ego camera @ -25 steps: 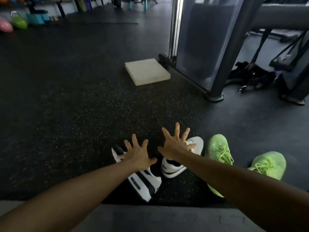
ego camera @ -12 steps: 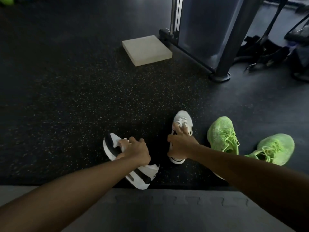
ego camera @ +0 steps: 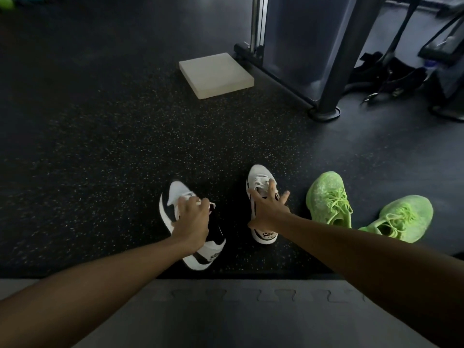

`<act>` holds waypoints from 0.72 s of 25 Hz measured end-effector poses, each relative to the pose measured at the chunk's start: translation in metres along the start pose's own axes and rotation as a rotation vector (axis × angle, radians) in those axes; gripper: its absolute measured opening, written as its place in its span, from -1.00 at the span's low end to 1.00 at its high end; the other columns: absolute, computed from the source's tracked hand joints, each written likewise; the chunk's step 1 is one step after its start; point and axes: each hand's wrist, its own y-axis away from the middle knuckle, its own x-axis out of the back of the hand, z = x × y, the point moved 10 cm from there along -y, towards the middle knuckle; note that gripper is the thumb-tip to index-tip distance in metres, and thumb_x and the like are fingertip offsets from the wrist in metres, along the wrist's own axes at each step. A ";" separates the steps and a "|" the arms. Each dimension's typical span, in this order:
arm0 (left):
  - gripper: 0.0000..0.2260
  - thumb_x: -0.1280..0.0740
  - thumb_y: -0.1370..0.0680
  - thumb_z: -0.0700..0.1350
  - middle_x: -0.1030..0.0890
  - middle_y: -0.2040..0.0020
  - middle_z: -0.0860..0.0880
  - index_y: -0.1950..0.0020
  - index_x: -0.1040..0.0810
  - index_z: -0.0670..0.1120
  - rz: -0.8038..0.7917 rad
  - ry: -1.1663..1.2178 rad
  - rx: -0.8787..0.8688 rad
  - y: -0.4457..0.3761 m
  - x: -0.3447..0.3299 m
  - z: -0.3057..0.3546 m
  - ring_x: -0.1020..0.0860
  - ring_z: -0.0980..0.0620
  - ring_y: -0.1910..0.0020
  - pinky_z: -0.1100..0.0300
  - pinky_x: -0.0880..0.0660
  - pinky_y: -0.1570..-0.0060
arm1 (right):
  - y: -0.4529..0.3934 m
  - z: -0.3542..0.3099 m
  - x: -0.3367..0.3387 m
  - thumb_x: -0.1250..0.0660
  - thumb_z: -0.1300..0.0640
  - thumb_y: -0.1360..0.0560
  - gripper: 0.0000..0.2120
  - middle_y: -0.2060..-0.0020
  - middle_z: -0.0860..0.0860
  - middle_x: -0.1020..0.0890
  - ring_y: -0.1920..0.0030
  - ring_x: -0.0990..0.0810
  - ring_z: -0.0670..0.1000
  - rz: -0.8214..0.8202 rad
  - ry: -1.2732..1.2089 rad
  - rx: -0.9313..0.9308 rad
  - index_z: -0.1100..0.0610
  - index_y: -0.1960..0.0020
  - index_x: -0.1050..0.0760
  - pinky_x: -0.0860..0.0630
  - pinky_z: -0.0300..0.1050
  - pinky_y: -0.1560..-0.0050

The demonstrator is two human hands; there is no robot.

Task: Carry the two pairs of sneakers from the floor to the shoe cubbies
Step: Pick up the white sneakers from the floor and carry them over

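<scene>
A white-and-black sneaker (ego camera: 174, 194) is tipped onto its side on the dark speckled floor, and my left hand (ego camera: 193, 219) is closed over its laces and collar. Its mate (ego camera: 259, 174) stands upright just to the right. My right hand (ego camera: 270, 209) lies on top of this one with fingers spread, thumb on the shoe's left side and fingertips on the laces. Two neon green sneakers (ego camera: 326, 197) (ego camera: 404, 217) sit on the floor further right, untouched. No shoe cubbies are in view.
A beige foam block (ego camera: 216, 74) lies ahead on the floor. Behind it rises a gym machine with a round post base (ego camera: 325, 113), and black straps (ego camera: 386, 79) lie at the right. A grey puzzle mat (ego camera: 251, 310) borders the near edge.
Both hands came down from spread above the white pair onto the shoes. The left hand closed on the left sneaker and tipped it. The right sneaker was turned straight and upright.
</scene>
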 end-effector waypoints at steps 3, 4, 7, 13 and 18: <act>-0.46 -0.17 -0.43 -0.51 -0.16 -0.49 -0.16 -0.37 -0.35 -0.15 0.083 0.166 -0.202 -0.007 0.015 0.009 -0.10 -0.10 -0.52 0.20 -0.36 -0.32 | 0.000 0.001 0.000 -0.53 -0.05 -0.44 0.13 -0.56 0.13 0.45 -0.51 0.14 0.57 0.020 -0.042 -0.021 -0.27 -0.59 0.31 -0.42 0.33 -0.33; -0.45 -0.17 -0.44 -0.52 -0.15 -0.51 -0.17 -0.40 -0.35 -0.18 0.080 0.183 -0.235 -0.010 0.015 0.011 -0.17 -0.09 -0.51 0.28 -0.30 -0.33 | 0.000 0.002 0.000 -0.53 -0.05 -0.43 0.14 -0.55 0.13 0.45 -0.51 0.09 0.56 0.032 -0.056 -0.030 -0.27 -0.58 0.33 -0.45 0.30 -0.30; -0.53 -0.20 -0.50 -0.47 -0.17 -0.54 -0.16 -0.39 -0.39 -0.20 0.062 0.252 -0.262 -0.019 0.012 0.019 -0.28 -0.05 -0.46 0.43 -0.14 -0.33 | -0.001 0.008 0.002 -0.53 -0.04 -0.43 0.14 -0.55 0.15 0.45 -0.49 -0.07 0.53 0.054 -0.075 -0.050 -0.29 -0.57 0.35 -0.49 0.22 -0.23; -0.49 -0.21 -0.48 -0.35 -0.26 -0.51 -0.05 -0.39 -0.39 -0.01 -0.019 0.190 -0.292 -0.038 0.007 0.019 -0.32 -0.10 -0.45 -0.02 -0.36 -0.40 | -0.005 0.007 0.000 -0.47 -0.08 -0.47 0.04 -0.54 0.20 0.45 -0.47 -0.18 0.46 0.069 -0.042 -0.009 -0.33 -0.58 0.28 -0.48 0.19 -0.24; -0.57 -0.15 -0.57 -0.17 -0.34 -0.48 -0.01 -0.43 -0.43 0.09 -0.075 0.393 -0.021 -0.044 0.007 0.006 -0.34 -0.03 -0.43 -0.01 -0.29 -0.43 | -0.009 0.006 -0.002 -0.44 -0.10 -0.48 -0.01 -0.56 0.23 0.38 -0.49 -0.12 0.43 0.087 -0.027 -0.007 -0.32 -0.59 0.24 -0.42 0.23 -0.31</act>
